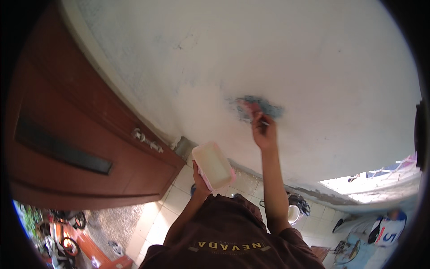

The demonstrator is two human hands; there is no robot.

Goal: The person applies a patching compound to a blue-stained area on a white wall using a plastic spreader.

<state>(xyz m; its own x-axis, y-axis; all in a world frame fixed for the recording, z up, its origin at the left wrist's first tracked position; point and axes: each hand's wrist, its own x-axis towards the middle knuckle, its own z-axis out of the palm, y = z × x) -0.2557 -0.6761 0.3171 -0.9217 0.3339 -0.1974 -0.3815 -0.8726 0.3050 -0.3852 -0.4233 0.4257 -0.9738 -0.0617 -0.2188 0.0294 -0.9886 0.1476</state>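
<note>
My right hand (pixel 265 132) is raised to the white wall (pixel 322 85), closed around the handle of a paintbrush. The pinkish-red head of the paintbrush (pixel 251 107) is smeared by motion and lies over a ragged blue-grey patch (pixel 271 109) on the wall. Lower and to the left, my left hand (pixel 200 178) grips the side of a pink-rimmed rectangular plastic tub (pixel 232 175). The tub is tilted toward me and its inside looks pale cream. How much it holds, I cannot tell.
A brown wooden door (pixel 85 116) with a metal handle (pixel 148 140) stands at the left. Below are white floor tiles (pixel 177 197). A white bucket (pixel 293 214) is at the lower right, near a person (pixel 380 237) in a white-and-blue top. Motorbikes (pixel 62 242) are outside.
</note>
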